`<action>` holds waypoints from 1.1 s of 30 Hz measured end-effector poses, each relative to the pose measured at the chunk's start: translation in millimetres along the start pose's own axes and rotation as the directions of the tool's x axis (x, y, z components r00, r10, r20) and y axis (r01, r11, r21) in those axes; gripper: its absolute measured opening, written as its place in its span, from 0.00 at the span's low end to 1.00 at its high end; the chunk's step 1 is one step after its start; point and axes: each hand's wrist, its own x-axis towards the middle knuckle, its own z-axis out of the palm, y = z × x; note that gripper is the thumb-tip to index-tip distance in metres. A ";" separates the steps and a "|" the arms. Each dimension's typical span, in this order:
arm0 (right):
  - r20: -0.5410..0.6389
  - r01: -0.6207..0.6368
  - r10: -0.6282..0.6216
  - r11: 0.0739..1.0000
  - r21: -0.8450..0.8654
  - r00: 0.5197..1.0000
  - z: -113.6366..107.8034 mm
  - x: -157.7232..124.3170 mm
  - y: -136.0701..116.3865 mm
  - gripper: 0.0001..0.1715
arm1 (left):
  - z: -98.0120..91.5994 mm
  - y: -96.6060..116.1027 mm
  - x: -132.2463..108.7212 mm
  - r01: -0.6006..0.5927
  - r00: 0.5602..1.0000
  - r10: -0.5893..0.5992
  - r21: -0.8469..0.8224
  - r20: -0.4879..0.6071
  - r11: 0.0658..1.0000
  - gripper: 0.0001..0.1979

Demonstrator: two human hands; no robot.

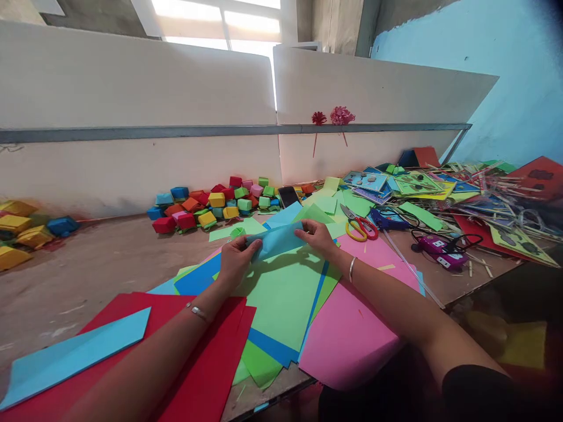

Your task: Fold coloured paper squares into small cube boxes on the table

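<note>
Both my hands hold one small folded piece of light blue paper (278,241) just above the table. My left hand (236,259) pinches its left end, fingers closed on it. My right hand (315,235) grips its right end with thumb and fingertips. Under them lies a large green sheet (281,299) on top of blue, pink (352,328) and red sheets (211,363). Each wrist bears a thin bracelet.
A heap of small coloured paper boxes (215,205) lies behind the hands, with yellow ones (17,231) at the far left. Red-and-yellow scissors (360,227), a purple tool with a cord (433,245), sticks and paper cards crowd the right. White partitions stand at the back.
</note>
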 end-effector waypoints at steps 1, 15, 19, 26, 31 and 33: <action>-0.041 0.007 -0.008 1.000 -0.022 0.999 0.1 0.2 0.2 0.19 | 0.3 1.1 -0.3 -0.015 1.000 0.015 0.012 0.003 1.000 0.14; -0.011 0.039 -0.041 0.982 -0.187 0.999 -0.1 -1.9 -3.1 0.11 | 1.8 -0.9 0.6 -0.019 1.000 0.021 0.135 -0.016 0.991 0.11; -0.019 0.037 -0.043 0.973 -0.229 0.999 -0.7 -2.1 -3.2 0.11 | -0.9 -0.8 1.4 -0.028 1.000 0.029 0.191 -0.006 0.981 0.15; 0.042 -0.037 0.072 0.834 -0.551 0.996 -1.4 -0.6 -2.0 0.09 | -5.5 -0.3 7.0 0.009 0.986 -0.094 0.509 0.141 0.861 0.18; 0.094 -0.031 0.125 0.744 -0.667 0.988 -1.6 -0.4 -1.2 0.12 | -5.1 -3.0 9.4 0.003 0.969 -0.151 0.600 0.196 0.800 0.14; 0.116 -0.020 0.147 0.696 -0.718 0.982 -1.2 -1.3 -1.8 0.13 | -4.4 -2.9 9.0 -0.012 0.964 -0.162 0.642 0.211 0.766 0.13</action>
